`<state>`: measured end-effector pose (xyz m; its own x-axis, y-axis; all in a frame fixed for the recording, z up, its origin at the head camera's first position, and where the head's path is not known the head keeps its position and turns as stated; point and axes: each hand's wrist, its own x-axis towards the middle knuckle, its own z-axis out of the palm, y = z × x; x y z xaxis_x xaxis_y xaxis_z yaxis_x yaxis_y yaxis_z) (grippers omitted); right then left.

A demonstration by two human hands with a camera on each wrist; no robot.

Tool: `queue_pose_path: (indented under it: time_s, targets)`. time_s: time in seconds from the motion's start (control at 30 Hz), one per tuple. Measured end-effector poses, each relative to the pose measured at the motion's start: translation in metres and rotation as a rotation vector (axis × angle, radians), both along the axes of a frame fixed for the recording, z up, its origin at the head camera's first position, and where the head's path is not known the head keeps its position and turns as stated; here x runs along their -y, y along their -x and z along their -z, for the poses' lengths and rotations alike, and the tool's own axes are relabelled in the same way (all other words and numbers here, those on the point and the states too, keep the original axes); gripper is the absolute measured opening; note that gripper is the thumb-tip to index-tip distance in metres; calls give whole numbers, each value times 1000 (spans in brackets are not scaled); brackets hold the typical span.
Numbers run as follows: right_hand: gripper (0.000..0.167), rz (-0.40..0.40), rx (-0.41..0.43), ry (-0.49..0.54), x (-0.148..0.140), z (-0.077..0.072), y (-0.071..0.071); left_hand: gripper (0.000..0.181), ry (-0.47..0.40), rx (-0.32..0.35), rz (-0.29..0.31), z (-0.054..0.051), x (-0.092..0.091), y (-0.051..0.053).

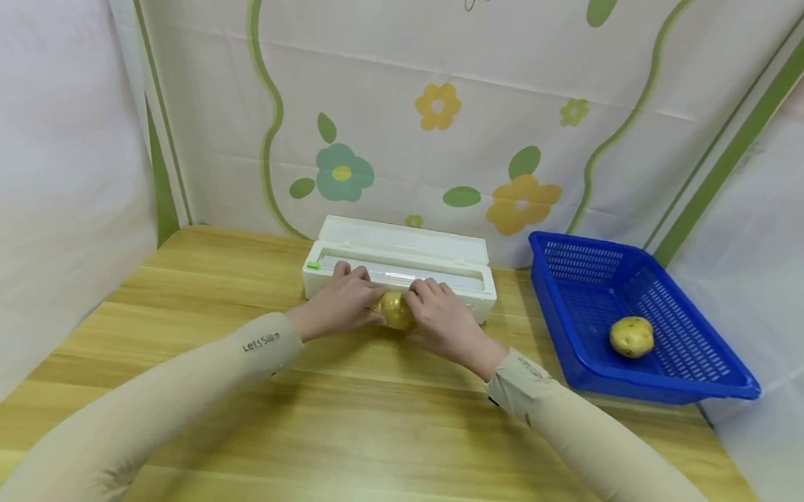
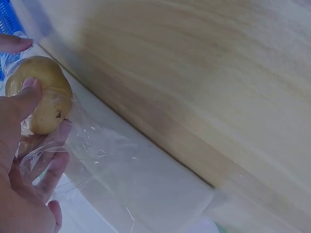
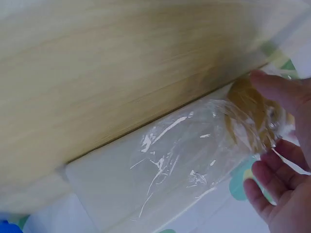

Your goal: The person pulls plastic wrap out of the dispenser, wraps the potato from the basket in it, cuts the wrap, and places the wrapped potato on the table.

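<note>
A potato (image 1: 396,310) with clear plastic film around it is held between both hands at the front of a white film box (image 1: 401,263), whose lid stands up at the back. The left hand (image 1: 347,303) grips its left side; in the left wrist view the left thumb lies on the potato (image 2: 52,99) and the fingers curl under it, through the film (image 2: 104,150). The right hand (image 1: 444,321) grips the right side, its thumb on the film-covered potato (image 3: 252,114) in the right wrist view. Wrinkled film (image 3: 170,150) stretches from the potato over the box front.
A blue plastic basket (image 1: 559,326) stands at the right, with another potato (image 1: 631,337) lying in it. The wooden table (image 1: 387,439) reaches toward the person. Behind it hangs a white curtain (image 1: 385,100) with printed flowers.
</note>
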<state>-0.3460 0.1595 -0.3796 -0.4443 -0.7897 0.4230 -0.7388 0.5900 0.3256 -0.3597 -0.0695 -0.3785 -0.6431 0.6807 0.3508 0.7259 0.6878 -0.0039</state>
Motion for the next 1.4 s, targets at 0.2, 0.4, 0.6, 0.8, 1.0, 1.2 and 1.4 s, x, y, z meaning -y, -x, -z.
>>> queue_pose_path:
  time_s: [0.2, 0.4, 0.6, 0.8, 1.0, 1.2, 1.4]
  targets:
    - [57, -17, -17, -3, 4, 0, 6, 40, -32, 104, -32, -3, -2, 1]
    - [53, -101, 39, 88, 2, 0, 12, 44, -33, 93, -71, -4, -3, 1]
    - [54, -102, 76, 86, 1, -4, 13, 52, -36, 34, -117, -5, -3, -4]
    - [56, -88, 100, 72, 1, -8, 14, 62, -26, -83, -73, -8, -6, -9]
    - [57, -57, 123, 65, 0, -11, 13, 58, 47, -178, -39, -6, -11, -8]
    - [56, -27, 176, 58, -1, -8, 12, 47, -38, -96, -31, 1, -11, -4]
    - [56, 8, 206, 24, 3, -6, 12, 48, -86, -68, -20, 8, -5, 0]
